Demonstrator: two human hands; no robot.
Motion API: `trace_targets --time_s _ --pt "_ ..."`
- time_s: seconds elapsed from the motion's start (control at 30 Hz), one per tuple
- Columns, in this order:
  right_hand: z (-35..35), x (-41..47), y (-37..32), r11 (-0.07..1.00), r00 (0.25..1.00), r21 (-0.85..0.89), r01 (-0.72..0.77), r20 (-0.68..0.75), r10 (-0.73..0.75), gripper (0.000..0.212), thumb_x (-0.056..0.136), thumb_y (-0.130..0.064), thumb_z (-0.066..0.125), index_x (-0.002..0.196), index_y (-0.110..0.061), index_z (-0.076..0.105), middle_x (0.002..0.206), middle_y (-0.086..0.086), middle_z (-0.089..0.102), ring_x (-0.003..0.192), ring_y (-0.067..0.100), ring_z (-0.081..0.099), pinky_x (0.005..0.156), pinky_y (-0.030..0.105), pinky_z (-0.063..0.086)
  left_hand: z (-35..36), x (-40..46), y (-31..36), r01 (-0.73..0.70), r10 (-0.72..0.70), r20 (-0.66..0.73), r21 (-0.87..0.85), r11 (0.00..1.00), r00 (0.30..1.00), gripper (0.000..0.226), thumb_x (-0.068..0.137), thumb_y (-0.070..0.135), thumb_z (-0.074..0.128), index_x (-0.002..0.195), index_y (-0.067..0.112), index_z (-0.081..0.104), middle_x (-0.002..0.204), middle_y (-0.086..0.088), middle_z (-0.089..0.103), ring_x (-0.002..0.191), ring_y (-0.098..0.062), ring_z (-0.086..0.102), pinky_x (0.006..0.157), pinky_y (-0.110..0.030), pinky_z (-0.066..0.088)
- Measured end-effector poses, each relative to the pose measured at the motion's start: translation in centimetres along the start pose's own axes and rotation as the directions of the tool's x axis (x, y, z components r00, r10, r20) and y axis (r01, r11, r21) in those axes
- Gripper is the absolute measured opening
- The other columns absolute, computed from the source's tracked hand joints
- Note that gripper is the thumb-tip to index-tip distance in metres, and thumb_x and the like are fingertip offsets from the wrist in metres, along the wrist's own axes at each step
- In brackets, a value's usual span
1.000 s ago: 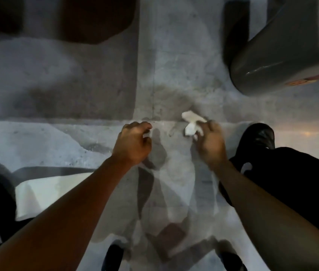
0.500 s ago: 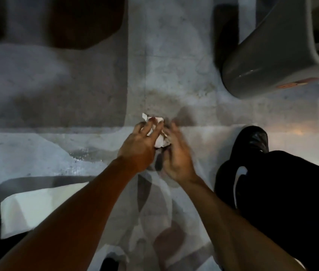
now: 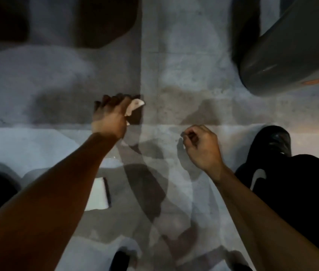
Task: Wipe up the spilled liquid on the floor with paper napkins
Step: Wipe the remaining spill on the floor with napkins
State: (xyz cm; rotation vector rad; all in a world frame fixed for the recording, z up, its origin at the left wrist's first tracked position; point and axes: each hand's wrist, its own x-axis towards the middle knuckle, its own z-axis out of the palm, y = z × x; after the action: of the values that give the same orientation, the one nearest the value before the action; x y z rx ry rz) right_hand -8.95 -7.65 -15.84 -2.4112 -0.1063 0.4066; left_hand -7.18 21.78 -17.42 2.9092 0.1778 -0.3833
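Note:
My left hand (image 3: 111, 114) grips a crumpled white paper napkin (image 3: 135, 107) low over the grey concrete floor, and the napkin's end pokes out to the right of my fingers. A dark damp patch (image 3: 176, 100) stains the floor just right of it, and small glints of liquid (image 3: 113, 157) show nearer me beside my left forearm. My right hand (image 3: 199, 147) hovers apart to the right with its fingers curled; a tiny white speck shows at its fingertips, too small to name.
A grey plastic bin (image 3: 291, 55) lies at the upper right. My black shoe (image 3: 274, 141) and dark trouser leg are at the right. A white sheet with a dark edge (image 3: 99, 194) lies under my left forearm. Dark shapes sit at the upper left.
The napkin passed from my right hand to my left. My left hand carried it forward and left, while my right hand drew back to the right.

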Motion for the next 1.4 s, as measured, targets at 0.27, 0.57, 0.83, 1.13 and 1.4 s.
trace_targets --time_s 0.27,0.57,0.83,1.13,1.4 --pt "1.9 -1.3 0.2 0.996 0.994 -0.076 -0.043 0.094 0.05 0.005 0.085 -0.013 0.073 0.088 -0.017 0.072 0.089 0.004 0.069 0.076 0.022 0.065 0.079 0.032 0.054 1.8 -9.3 -6.1 0.04 -0.038 -0.092 0.016 0.999 0.995 0.055 0.089 0.023 0.06 0.138 -0.002 0.059 0.141 -0.034 0.054 0.125 -0.058 0.054 0.088 -0.06 0.055" --pt "2.2 -0.8 -0.8 0.99 0.976 -0.094 -0.11 0.177 0.125 0.007 0.091 -0.02 0.072 0.085 -0.023 0.071 0.079 -0.003 0.071 0.075 0.017 0.066 0.079 0.028 0.053 3.2 -11.8 0.5 -0.19 0.193 0.004 -0.143 0.971 0.981 0.035 0.074 0.009 0.05 0.1 0.007 0.073 0.108 -0.015 0.071 0.102 -0.04 0.063 0.081 -0.045 0.057" --pt "1.9 0.1 -1.9 0.976 0.97 -0.168 -0.136 0.178 0.166 0.022 0.094 -0.022 0.068 0.073 -0.024 0.062 0.066 -0.014 0.06 0.064 -0.002 0.053 0.063 0.011 0.035 -0.3 -9.6 -12.9 0.287 -0.32 -0.096 -0.257 0.923 0.943 0.034 0.087 0.023 0.049 0.108 0.018 0.076 0.111 -0.011 0.069 0.101 -0.032 0.063 0.086 -0.032 0.051" --pt "2.5 1.1 -1.9 0.957 0.964 -0.219 -0.192 0.139 0.226 0.034 0.094 -0.029 0.068 0.064 -0.021 0.055 0.059 -0.01 0.055 0.061 0.02 0.05 0.067 0.029 0.037 -2.9 -1.5 -15.9 0.526 -0.531 -0.011 -0.121 0.842 0.847 0.038 0.108 0.007 0.034 0.14 0.0 0.052 0.138 -0.023 0.057 0.127 -0.04 0.055 0.102 -0.034 0.042" --pt "2.6 1.1 -1.6 0.957 0.96 -0.209 -0.201 0.153 0.235 0.033 0.093 -0.033 0.068 0.064 -0.028 0.052 0.057 -0.01 0.053 0.061 0.019 0.05 0.067 0.027 0.039 3.9 -11.9 -2.4 0.293 -0.276 0.189 -0.071 0.953 0.942 0.064 0.109 0.03 0.019 0.158 -0.009 0.006 0.165 -0.032 -0.007 0.154 -0.048 -0.01 0.127 -0.055 0.003"
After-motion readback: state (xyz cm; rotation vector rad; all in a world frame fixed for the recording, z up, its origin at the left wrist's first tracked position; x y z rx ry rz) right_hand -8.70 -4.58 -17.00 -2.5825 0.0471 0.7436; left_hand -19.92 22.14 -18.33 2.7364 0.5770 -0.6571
